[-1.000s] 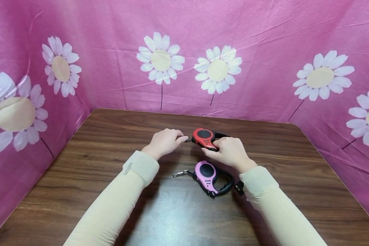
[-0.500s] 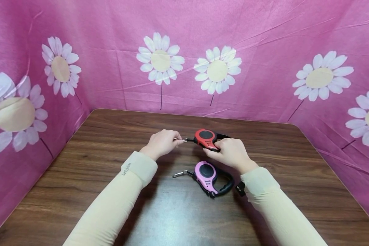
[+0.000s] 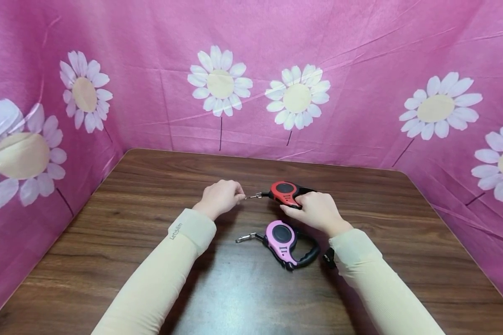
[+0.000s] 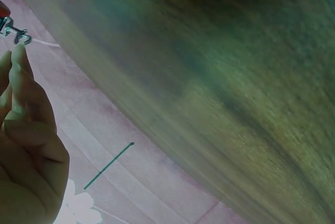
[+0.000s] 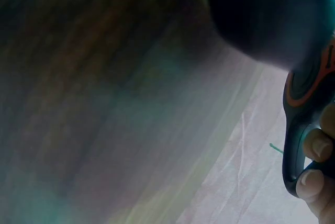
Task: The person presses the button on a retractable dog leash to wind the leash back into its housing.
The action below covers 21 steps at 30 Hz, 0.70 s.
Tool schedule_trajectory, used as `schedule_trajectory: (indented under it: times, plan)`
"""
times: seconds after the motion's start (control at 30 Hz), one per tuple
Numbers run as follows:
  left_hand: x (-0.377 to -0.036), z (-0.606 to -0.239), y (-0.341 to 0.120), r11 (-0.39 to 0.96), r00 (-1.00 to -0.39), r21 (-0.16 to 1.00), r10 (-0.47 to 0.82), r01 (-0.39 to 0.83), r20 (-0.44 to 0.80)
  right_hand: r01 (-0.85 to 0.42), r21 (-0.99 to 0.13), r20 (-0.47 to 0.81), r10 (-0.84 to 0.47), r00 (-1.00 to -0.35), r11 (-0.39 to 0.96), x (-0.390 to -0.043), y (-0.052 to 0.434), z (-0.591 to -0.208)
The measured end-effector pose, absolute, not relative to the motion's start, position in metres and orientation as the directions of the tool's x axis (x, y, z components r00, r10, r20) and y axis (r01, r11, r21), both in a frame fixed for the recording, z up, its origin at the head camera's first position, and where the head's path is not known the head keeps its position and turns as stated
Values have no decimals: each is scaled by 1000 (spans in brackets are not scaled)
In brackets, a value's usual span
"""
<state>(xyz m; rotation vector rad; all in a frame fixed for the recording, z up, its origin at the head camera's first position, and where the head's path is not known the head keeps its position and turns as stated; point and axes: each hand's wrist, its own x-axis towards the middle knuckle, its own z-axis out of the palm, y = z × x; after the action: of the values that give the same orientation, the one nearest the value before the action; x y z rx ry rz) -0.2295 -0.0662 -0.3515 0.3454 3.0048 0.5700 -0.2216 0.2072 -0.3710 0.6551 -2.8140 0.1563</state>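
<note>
While right hand (image 3: 316,211) curls round red leash (image 3: 286,192) handle, casing sits low over far middle of counter (image 3: 109,242), nose pointing left. Left hand (image 3: 219,197) pinches metal clip (image 3: 253,196) at fingertips, just left of casing. Short length of cord shows between clip and nose. Long axis runs left-right, straight from one grip to other, hands level and near each other. Pink leash (image 3: 282,241) lies nearer person, untouched, its own clip also pointing left.
</note>
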Motion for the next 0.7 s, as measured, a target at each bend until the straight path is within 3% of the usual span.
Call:
schedule_trajectory:
  times: [0.7]
  plan:
    - [-219, -355, -76, 905, -970, 378, 234, 193, -65, -350, -97, 81, -344, -936, 932, -228, 219, -378]
